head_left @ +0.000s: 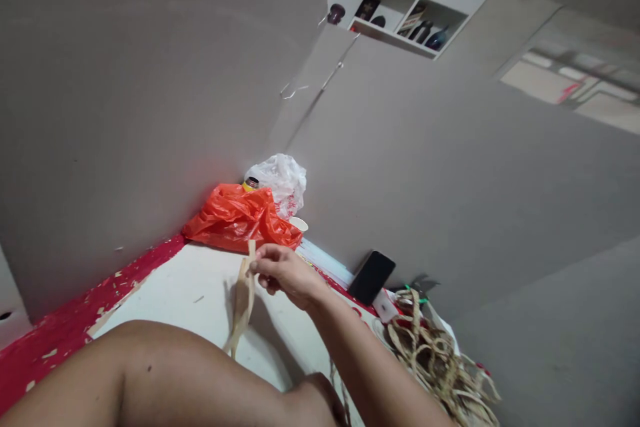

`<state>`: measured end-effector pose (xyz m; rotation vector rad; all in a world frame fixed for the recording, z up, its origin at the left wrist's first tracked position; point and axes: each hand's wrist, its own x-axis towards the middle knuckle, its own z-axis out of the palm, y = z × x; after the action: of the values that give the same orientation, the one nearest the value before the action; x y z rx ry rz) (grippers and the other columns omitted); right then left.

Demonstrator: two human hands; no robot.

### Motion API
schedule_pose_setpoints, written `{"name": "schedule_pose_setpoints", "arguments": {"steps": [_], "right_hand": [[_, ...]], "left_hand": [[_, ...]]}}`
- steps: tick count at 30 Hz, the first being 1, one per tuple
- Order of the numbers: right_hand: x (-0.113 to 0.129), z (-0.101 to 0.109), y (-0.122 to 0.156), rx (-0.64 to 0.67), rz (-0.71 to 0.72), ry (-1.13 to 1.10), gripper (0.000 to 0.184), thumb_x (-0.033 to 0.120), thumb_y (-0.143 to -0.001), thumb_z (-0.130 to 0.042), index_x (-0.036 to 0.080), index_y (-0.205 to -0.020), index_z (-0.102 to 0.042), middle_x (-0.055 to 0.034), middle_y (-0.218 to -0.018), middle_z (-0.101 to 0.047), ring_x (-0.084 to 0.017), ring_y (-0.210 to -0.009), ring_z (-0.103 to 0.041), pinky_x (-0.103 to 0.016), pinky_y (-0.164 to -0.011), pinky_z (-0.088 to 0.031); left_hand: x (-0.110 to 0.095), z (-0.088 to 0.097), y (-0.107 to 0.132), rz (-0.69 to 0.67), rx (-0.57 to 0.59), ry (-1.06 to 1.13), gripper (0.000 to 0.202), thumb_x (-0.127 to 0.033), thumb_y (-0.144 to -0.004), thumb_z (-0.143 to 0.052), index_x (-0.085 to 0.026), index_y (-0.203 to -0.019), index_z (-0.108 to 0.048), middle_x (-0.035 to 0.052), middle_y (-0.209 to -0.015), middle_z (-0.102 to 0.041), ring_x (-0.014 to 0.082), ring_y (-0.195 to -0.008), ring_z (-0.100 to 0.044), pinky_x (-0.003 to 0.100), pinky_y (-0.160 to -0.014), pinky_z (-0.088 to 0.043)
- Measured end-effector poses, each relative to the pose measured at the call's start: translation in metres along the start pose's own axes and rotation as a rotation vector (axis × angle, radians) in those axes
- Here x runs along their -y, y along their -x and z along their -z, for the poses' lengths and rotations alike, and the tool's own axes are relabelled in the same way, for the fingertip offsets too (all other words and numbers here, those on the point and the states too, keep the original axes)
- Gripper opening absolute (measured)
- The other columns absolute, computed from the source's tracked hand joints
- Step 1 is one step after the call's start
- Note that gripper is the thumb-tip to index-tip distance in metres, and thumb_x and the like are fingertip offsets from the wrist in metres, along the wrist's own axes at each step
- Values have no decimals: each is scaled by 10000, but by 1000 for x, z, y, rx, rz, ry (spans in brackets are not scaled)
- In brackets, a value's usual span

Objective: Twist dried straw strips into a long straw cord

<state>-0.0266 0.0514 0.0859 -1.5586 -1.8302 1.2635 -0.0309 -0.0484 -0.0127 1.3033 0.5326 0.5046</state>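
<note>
My right hand point(285, 273) reaches out from the lower right and is closed in a pinch on the top end of a tan, dried leaf strip point(244, 307). The strip hangs down over a white surface point(190, 287). A bare limb point(165, 380) fills the lower left, close to the camera; whether it is a leg or an arm is unclear. My left hand does not show.
A tangled pile of tan strips point(440, 360) lies at the right. A black phone point(371, 277) leans on the grey wall beside a small white block point(385, 307). An orange plastic bag point(240, 217), a white bag point(283, 180) and a paper cup point(299, 223) sit in the corner. A wall shelf point(395, 30) holds bottles.
</note>
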Motion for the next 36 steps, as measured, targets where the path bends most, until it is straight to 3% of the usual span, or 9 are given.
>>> {"name": "schedule_pose_setpoints", "arguments": {"steps": [2,4,6,8,11,14,19,26,36], "right_hand": [[0,26,32,2,18,-336,209,245,-695,-652,175,-840,-520,1,-718,-630,-46,-450,-466,-150,-393,-345],[-7,50,69,-69,9,-546,292,249,-652,-725,159,-870,-553,17,-658,-608,-24,-400,-417,-135,-363,-306],[-20,70,108,-183,-2,-652,279,277,-639,-757,149,-793,-563,55,-543,-536,1,-341,-337,-122,-332,-252],[-39,81,147,-255,-20,-716,282,301,-638,-768,154,-739,-550,81,-481,-472,18,-301,-269,-115,-308,-199],[-76,78,195,-223,-103,-701,350,268,-615,-785,156,-875,-580,40,-622,-564,21,-281,-323,-123,-279,-184],[-110,56,224,-143,-168,-681,379,285,-627,-774,147,-920,-578,24,-659,-588,-5,-291,-402,-129,-277,-235],[-134,16,234,-56,-186,-742,283,337,-695,-729,149,-724,-520,66,-439,-509,-33,-303,-402,-124,-308,-292],[-142,-10,225,-123,-226,-696,347,377,-689,-726,150,-873,-537,56,-473,-530,-54,-369,-435,-128,-333,-319],[-141,-15,224,-261,-270,-743,362,397,-648,-744,172,-720,-470,80,-510,-458,-26,-371,-340,-144,-349,-280]], "left_hand": [[5,-4,-3,81,-18,-41,293,-343,-864,-519,-176,-1103,-553,65,-1123,-556,192,-965,-564,356,-803,-489],[9,-8,-5,155,0,-84,221,-309,-829,-565,-130,-955,-600,42,-891,-611,163,-775,-590,315,-683,-495],[12,-11,-6,215,-15,-135,73,-199,-724,-630,-133,-712,-601,-14,-574,-542,129,-532,-519,261,-527,-423],[12,-12,-6,244,-59,-185,95,-106,-616,-603,-153,-562,-541,-47,-416,-437,108,-411,-413,245,-450,-325],[8,-12,-4,213,-61,-183,92,-132,-597,-521,-161,-513,-497,-42,-393,-451,97,-388,-377,232,-432,-276],[2,-11,-1,199,-18,-149,65,-191,-606,-501,-159,-549,-505,-44,-399,-474,89,-386,-379,216,-431,-273],[-9,-13,2,184,45,-147,118,-259,-667,-504,-148,-629,-519,-32,-452,-536,89,-427,-436,212,-481,-319],[-11,-14,3,196,56,-123,167,-308,-729,-529,-149,-680,-511,-29,-509,-571,94,-474,-479,223,-530,-359],[-10,-16,-1,219,64,-71,130,-259,-743,-534,-148,-684,-503,-32,-512,-554,104,-507,-518,223,-534,-385]]}}
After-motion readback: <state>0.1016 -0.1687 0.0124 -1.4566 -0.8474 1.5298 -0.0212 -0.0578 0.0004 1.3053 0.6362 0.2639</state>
